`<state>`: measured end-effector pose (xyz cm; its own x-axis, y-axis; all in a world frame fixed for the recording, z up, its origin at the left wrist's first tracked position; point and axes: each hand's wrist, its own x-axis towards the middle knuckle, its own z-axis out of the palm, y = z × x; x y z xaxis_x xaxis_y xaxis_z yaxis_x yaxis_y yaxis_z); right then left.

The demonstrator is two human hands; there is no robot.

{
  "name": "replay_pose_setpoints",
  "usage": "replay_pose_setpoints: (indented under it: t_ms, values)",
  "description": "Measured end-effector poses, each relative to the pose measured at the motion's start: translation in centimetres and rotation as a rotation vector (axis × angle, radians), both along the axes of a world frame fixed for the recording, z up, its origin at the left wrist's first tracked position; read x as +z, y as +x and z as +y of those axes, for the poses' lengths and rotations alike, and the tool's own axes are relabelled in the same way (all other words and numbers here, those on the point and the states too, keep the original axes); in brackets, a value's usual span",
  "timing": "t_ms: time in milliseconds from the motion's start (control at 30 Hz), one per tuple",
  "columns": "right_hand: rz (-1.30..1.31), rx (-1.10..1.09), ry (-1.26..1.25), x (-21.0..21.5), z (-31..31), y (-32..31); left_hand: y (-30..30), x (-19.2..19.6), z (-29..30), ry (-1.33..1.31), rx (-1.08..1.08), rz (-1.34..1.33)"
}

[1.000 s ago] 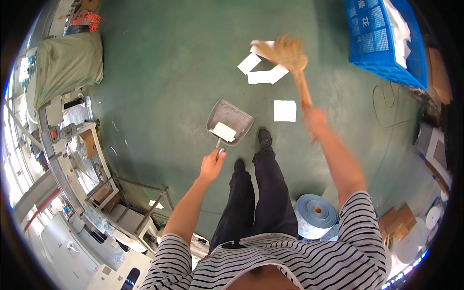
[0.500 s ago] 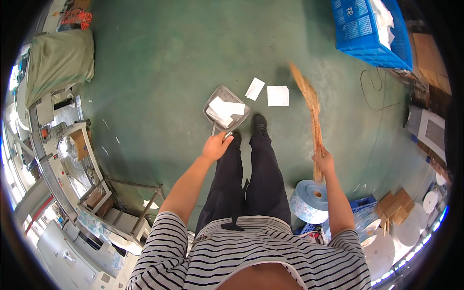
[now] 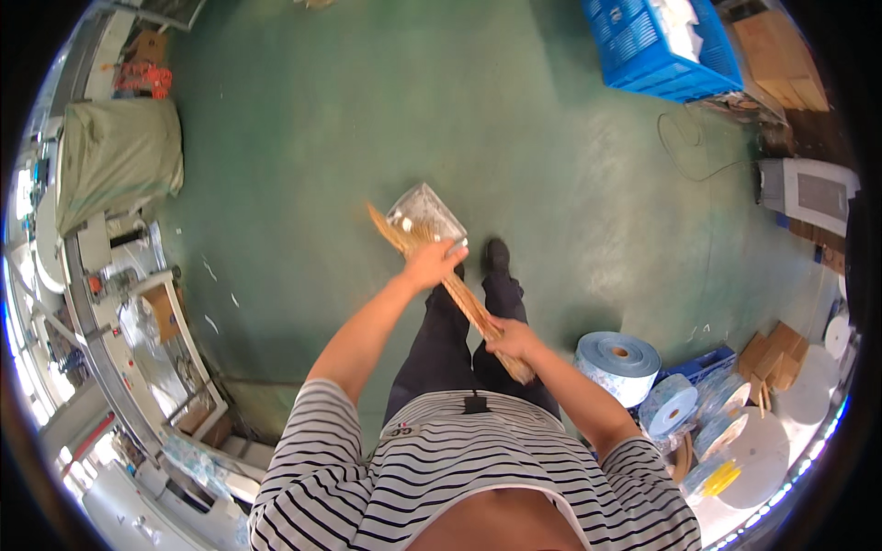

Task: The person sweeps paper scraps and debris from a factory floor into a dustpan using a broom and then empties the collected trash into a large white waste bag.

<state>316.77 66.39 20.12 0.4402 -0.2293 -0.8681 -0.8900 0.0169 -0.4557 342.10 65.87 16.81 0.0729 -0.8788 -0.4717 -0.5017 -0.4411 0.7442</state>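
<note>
My left hand point(image 3: 434, 264) is closed at the handle of a grey dustpan point(image 3: 444, 213), above my left shoe. My right hand point(image 3: 514, 340) is wrapped round the handle end of a straw broom point(image 3: 470, 308) in front of my thighs. The broom slants up to the left, passing at my left hand, and its bristles lie across the dustpan's near left part. A little white paper point(image 3: 405, 223) shows in the pan beside the bristles; whatever else is under them is hidden.
Rolls of blue-patterned film point(image 3: 617, 363) and cardboard pieces point(image 3: 772, 358) stand at the lower right. A blue crate point(image 3: 657, 69) is at the far right, with a cable point(image 3: 684, 170) on the floor near it. Machinery and a green-covered object point(image 3: 124, 156) line the left.
My right hand has brought the broom from the right across to the dustpan. The two white sheets on the floor and the larger sheets in the pan no longer show.
</note>
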Motion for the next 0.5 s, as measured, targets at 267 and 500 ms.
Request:
replay_pose_setpoints:
  t_ms: [267, 500]
  values:
    - [-0.053, -0.114, -0.068, 16.2, -5.8, -10.1, -3.3, 19.6, -12.1, 0.244, -0.069, 0.819]
    - [-0.234, -0.49, -0.255, 23.1, -14.5, -18.0, -13.0, 37.2, -32.7, 0.094, -0.375, 0.584]
